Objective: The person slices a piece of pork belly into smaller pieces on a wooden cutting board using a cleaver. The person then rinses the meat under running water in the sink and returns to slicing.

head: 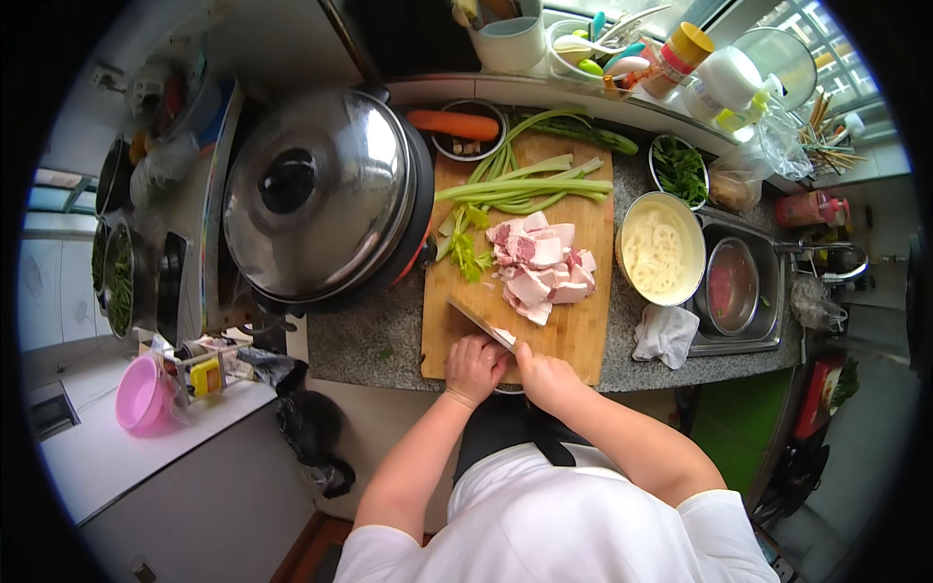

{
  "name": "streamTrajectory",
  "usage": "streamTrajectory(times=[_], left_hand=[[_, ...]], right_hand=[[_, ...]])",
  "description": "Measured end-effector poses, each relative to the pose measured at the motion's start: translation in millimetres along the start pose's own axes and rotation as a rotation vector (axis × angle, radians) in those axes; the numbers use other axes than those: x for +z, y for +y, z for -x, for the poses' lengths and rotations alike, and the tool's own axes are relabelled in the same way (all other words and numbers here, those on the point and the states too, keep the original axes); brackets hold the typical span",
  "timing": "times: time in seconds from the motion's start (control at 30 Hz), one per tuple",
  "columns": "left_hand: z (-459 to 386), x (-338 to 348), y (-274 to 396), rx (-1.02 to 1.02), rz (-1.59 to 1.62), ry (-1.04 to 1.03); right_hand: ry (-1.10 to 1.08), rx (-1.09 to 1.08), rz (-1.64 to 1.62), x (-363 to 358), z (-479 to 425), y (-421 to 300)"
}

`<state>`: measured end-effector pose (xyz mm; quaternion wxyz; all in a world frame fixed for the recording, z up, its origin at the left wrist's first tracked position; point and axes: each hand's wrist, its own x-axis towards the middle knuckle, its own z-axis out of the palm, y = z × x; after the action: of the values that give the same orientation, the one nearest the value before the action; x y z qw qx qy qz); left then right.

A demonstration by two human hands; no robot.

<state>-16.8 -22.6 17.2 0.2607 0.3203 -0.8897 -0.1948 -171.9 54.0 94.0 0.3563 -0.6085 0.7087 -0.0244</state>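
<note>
My right hand [543,373] is closed around the handle of a kitchen knife [477,321] at the near edge of a wooden cutting board [455,328]. Beside the blade, my left hand [472,366] rests with bent fingers on the board; what lies under those fingers is mostly hidden. A small pale piece of meat [504,334] lies against the knife. Farther up the board is a pile of sliced raw pork [543,264]. Celery stalks [532,189] lie across the board's far part, with a leafy celery top [466,251] left of the pork.
A large lidded pan [321,197] stands close on the left. Right of the board are a bowl of sliced lotus root [661,248], a white cloth [666,335], a bowl of leafy greens [679,169] and a sink [769,321] holding a metal bowl. A carrot [455,125] lies across a small bowl behind.
</note>
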Motion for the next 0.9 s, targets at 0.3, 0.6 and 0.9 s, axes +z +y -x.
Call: streamTrajectory(times=[0.3,0.6,0.9], left_hand=[[6,1,0,-0.011,0.057,0.050],[12,11,-7,-0.025,0.039,0.009],[14,15,-11,-0.034,0.103,-0.025]], right_hand=[[0.088,0.183,-0.083,9,33,30],[-0.011,0.066,0.024,-17,66,-3],[-0.001,0.031,0.029,-15,69,1]])
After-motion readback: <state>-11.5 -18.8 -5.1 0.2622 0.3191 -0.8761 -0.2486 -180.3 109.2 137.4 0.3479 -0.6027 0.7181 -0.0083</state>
